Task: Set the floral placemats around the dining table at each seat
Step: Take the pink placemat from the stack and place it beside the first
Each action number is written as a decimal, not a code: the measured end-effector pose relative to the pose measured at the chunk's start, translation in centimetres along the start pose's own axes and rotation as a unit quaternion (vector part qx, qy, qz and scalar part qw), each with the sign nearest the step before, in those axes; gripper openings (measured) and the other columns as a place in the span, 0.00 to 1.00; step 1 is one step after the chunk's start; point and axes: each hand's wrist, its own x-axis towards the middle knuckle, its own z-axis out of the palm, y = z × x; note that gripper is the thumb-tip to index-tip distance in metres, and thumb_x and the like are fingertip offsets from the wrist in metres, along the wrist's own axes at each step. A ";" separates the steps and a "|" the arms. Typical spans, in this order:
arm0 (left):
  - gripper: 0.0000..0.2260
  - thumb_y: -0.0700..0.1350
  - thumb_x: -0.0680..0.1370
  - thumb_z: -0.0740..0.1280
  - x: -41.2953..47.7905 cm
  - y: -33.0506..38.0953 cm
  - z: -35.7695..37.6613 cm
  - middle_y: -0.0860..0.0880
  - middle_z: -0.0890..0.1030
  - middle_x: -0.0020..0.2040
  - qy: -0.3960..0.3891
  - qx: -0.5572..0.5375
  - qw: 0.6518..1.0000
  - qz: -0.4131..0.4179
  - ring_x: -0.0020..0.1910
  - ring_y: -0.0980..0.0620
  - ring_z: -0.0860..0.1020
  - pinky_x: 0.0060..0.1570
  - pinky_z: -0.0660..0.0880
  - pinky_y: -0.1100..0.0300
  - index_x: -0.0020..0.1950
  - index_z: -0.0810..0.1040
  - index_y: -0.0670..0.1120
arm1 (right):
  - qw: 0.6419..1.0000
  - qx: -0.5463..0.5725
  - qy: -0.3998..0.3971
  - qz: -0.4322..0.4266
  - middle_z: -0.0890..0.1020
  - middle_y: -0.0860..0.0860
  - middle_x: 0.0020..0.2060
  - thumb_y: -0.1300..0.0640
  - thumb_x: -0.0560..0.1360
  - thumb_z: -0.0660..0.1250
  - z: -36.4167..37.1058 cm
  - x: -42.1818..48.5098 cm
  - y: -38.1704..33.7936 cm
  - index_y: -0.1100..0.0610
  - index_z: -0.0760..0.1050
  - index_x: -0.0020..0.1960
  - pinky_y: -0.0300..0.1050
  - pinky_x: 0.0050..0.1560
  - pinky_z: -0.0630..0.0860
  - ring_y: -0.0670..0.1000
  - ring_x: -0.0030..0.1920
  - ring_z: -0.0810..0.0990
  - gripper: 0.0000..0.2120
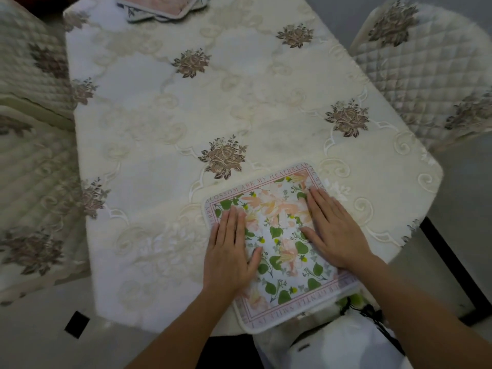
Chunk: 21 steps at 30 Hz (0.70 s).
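Note:
A square floral placemat (279, 241), with pink flowers, green leaves and a lettered pink border, lies on the cream tablecloth at the table's near end. My left hand (231, 251) lies flat on its left side with fingers together. My right hand (332, 230) rests flat on its right side. Neither hand grips it. A small stack of other placemats (162, 6) sits at the table's far end, partly cut off by the top of the view.
The dining table (165, 123) wears a cream cloth with brown embroidered roses. Quilted chairs stand at the left (32, 169) and the right (426, 70). A white bag (340, 342) with a black drawstring lies below the table's near edge.

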 end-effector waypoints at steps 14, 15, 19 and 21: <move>0.31 0.66 0.79 0.50 1.4 -0.7 -12.1 0.48 0.58 0.80 0.008 0.041 0.998 0.045 0.79 0.45 0.55 0.76 0.48 0.42 0.80 0.55 0.55 | 0.991 0.023 0.102 0.088 0.80 0.60 0.63 0.43 0.76 0.55 -11.6 -0.7 -4.7 0.60 0.76 0.68 0.60 0.55 0.79 0.63 0.63 0.78 0.29; 0.30 0.65 0.79 0.51 1.6 -0.4 -13.4 0.48 0.59 0.80 0.021 0.044 0.997 0.052 0.79 0.45 0.57 0.76 0.49 0.42 0.79 0.56 0.55 | 0.989 0.023 0.111 0.097 0.79 0.59 0.64 0.43 0.76 0.55 -12.5 -1.0 -5.3 0.59 0.75 0.69 0.59 0.55 0.78 0.62 0.64 0.78 0.29; 0.30 0.65 0.77 0.53 2.5 1.5 -17.9 0.47 0.71 0.74 0.090 0.064 0.990 0.084 0.74 0.44 0.66 0.75 0.57 0.41 0.76 0.65 0.53 | 0.981 0.011 0.162 0.105 0.79 0.57 0.64 0.43 0.76 0.57 -16.6 -1.7 -7.5 0.56 0.74 0.69 0.57 0.55 0.78 0.59 0.63 0.77 0.27; 0.30 0.65 0.76 0.53 2.7 2.3 -19.5 0.47 0.73 0.72 0.118 0.061 0.986 0.102 0.72 0.43 0.69 0.73 0.60 0.41 0.74 0.67 0.53 | 0.979 -0.004 0.180 0.099 0.79 0.57 0.63 0.43 0.76 0.57 -18.3 -2.1 -8.2 0.56 0.75 0.69 0.56 0.55 0.78 0.59 0.62 0.78 0.27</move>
